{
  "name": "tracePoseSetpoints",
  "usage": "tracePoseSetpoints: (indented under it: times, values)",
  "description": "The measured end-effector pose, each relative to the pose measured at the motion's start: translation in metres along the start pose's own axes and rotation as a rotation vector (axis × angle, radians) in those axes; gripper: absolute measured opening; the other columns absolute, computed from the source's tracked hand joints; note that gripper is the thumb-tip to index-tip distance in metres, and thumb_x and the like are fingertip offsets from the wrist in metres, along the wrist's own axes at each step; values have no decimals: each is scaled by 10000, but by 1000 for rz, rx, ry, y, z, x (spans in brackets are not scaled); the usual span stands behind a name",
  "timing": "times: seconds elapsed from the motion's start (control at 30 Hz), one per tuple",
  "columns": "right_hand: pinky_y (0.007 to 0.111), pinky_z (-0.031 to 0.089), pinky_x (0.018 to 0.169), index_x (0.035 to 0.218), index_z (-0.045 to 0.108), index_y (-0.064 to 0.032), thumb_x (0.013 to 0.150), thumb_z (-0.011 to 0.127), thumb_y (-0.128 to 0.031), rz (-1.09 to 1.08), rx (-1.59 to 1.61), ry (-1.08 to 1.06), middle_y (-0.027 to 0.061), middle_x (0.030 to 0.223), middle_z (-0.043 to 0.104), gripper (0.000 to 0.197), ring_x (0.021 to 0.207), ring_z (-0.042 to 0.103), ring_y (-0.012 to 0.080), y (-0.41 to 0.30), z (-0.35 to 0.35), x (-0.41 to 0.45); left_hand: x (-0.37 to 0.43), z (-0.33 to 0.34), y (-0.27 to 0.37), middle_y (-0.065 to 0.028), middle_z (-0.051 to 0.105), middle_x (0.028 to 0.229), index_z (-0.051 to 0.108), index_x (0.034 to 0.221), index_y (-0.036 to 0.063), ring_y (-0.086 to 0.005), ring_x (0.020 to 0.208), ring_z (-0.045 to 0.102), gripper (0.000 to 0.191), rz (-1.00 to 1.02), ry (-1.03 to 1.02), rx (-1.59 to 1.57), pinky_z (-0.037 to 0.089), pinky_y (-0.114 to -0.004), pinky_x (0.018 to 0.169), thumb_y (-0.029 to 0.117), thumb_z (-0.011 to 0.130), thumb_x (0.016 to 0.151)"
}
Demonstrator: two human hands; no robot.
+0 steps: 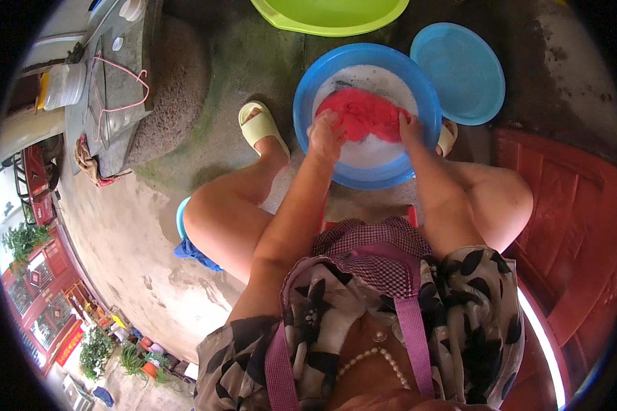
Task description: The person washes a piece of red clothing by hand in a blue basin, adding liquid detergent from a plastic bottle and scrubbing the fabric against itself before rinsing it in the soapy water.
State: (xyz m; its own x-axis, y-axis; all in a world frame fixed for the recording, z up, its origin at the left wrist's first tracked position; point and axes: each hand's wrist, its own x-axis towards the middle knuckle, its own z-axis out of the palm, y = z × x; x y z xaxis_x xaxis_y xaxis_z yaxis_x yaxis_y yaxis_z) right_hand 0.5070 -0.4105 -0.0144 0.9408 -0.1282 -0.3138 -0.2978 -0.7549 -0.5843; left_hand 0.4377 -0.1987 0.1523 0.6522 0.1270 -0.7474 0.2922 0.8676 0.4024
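A blue plastic basin [316, 64] stands on the floor between my feet, with white suds [373, 154] inside. Across the suds lies a bunched, wet red cloth [362, 113]. My left hand [326, 134] grips its left end, fingers curled into the fabric. At the right end my right hand [410, 128] holds the cloth between thumb and fingers. Part of a dark item [343, 83] shows in the foam behind the red cloth; what it is cannot be told.
A light blue basin [457, 74] touches the right side, and a green tub [334, 23] stands beyond. At left, pink hangers [121, 69] lie on a concrete slab [126, 133] with a rag [87, 159] by its edge. A red wooden door [560, 205] is at right.
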Motion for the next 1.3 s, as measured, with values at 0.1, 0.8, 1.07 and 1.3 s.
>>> tracePoseSetpoints:
  times: [0.1,0.8,1.07,1.3]
  values:
    - [444,400,867,1166,501,-50,783,560,-333,-257,-62,53,246,1115,522,479,1021,507,387,15,33,-14,1,-9,-8,-93,483,1160,472,1165,103,-276,1019,477,365,-1,49,76,413,-438,802,210,491,817]
    - [319,388,693,737,495,-50,687,623,-83,-596,537,-284,79,794,481,142,763,474,232,-156,-106,-194,-49,25,-23,-164,508,1112,463,1122,7,-337,1021,508,475,-177,-504,-109,402,-449,899,401,454,856]
    - [367,371,857,963,547,-6,838,484,-226,-100,1032,0,154,954,523,261,877,494,268,-130,-82,-99,-70,35,-75,-77,550,1079,502,1132,92,-198,986,522,323,97,-510,-104,398,-338,899,296,506,881]
    - [333,351,940,1149,493,-23,904,420,-201,-515,465,135,132,1168,487,312,1109,436,201,-148,-59,-176,-27,6,-52,-66,587,966,566,1044,78,-182,872,547,313,144,-416,19,446,-328,799,286,602,813]
